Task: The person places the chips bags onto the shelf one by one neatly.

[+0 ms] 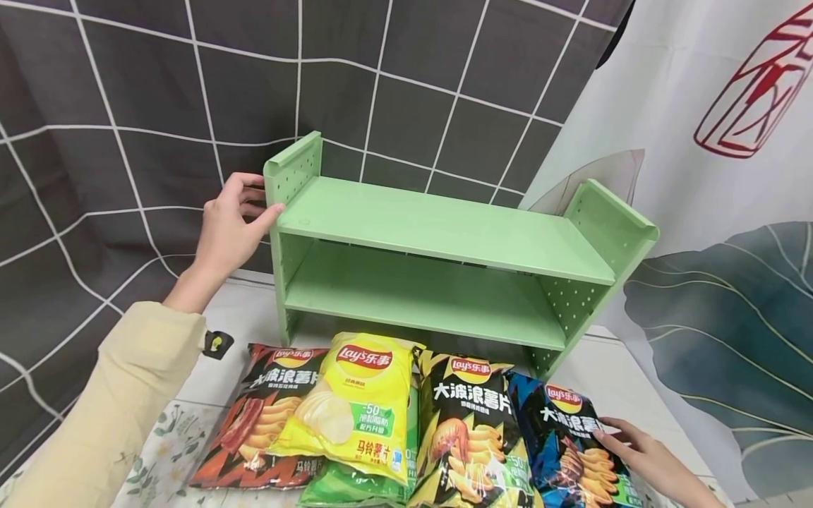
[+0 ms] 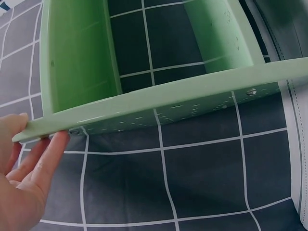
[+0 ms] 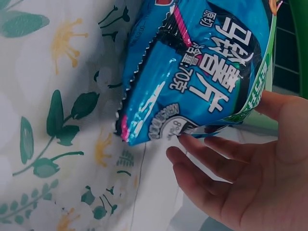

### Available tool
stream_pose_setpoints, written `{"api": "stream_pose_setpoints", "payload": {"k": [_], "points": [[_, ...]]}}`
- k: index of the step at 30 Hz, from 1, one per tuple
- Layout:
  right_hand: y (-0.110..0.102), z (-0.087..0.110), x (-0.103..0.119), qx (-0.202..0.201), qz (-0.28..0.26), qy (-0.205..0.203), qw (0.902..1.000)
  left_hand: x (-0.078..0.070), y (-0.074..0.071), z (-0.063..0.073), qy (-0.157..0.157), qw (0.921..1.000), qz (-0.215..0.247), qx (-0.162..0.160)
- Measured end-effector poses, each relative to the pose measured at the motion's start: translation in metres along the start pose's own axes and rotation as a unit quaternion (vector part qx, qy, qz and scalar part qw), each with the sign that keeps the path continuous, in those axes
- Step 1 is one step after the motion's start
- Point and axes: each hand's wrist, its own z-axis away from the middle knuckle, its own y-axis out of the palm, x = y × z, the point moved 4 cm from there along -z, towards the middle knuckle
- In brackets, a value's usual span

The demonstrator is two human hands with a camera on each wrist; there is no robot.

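My left hand [image 1: 231, 226] grips the left side panel of a light green two-tier shelf [image 1: 406, 219], thumb on the inner side and fingers on the outer. In the left wrist view the thumb and fingers [image 2: 48, 154] straddle the panel's edge. At the right, my right hand [image 1: 654, 458] holds the right edge of a blue bag of potato chips [image 1: 565, 437]. In the right wrist view its thumb lies over the front of the bag, and curled fingers [image 3: 211, 159] lie along the lower edge, partly behind it.
In front of the shelf lie a red-and-black chip bag [image 1: 267, 395], a yellow one [image 1: 343, 416] overlapping a green one [image 1: 356, 487], and a black-and-gold one [image 1: 470, 423]. A small black object [image 1: 217, 344] lies left of them. A dark checked curtain [image 1: 254, 92] hangs behind.
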Motion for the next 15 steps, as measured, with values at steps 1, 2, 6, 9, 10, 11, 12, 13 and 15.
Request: {"api": "stream_pose_setpoints", "payload": {"k": [1, 2, 6, 9, 10, 11, 12, 13, 15], "points": [[0.0003, -0.0010, -0.0013, 0.004, -0.004, 0.004, 1.0000, -0.0001, 0.0003, -0.0001, 0.001, 1.0000, -0.001, 0.000], [0.0009, -0.0020, -0.0025, 0.010, -0.011, 0.006, 0.9999, -0.0001, 0.0006, 0.0000, 0.002, 1.0000, -0.002, 0.000], [0.0036, -0.0052, -0.0066, 0.025, -0.040, 0.019, 0.9987, 0.0000, 0.0016, 0.0007, 0.002, 1.0000, -0.003, -0.001], [0.0045, -0.0063, -0.0086, 0.027, -0.050, 0.018, 0.9982, 0.0000, 0.0016, 0.0007, 0.003, 1.0000, -0.002, -0.002], [0.0046, -0.0062, -0.0091, 0.026, -0.052, 0.019, 0.9981, -0.0001, 0.0014, 0.0007, 0.004, 1.0000, -0.002, -0.002], [0.0045, -0.0059, -0.0096, 0.025, -0.054, 0.019, 0.9981, -0.0002, 0.0012, 0.0006, 0.004, 1.0000, -0.002, -0.003], [0.0043, -0.0053, -0.0098, 0.023, -0.055, 0.018, 0.9980, -0.0002, 0.0010, 0.0005, 0.004, 1.0000, -0.003, -0.004], [0.0043, -0.0047, -0.0101, 0.022, -0.056, 0.017, 0.9980, -0.0003, 0.0009, 0.0005, 0.004, 1.0000, -0.003, -0.004], [0.0045, -0.0026, -0.0100, 0.020, -0.052, 0.009, 0.9984, -0.0001, 0.0006, 0.0008, 0.002, 1.0000, -0.005, -0.005]]}}
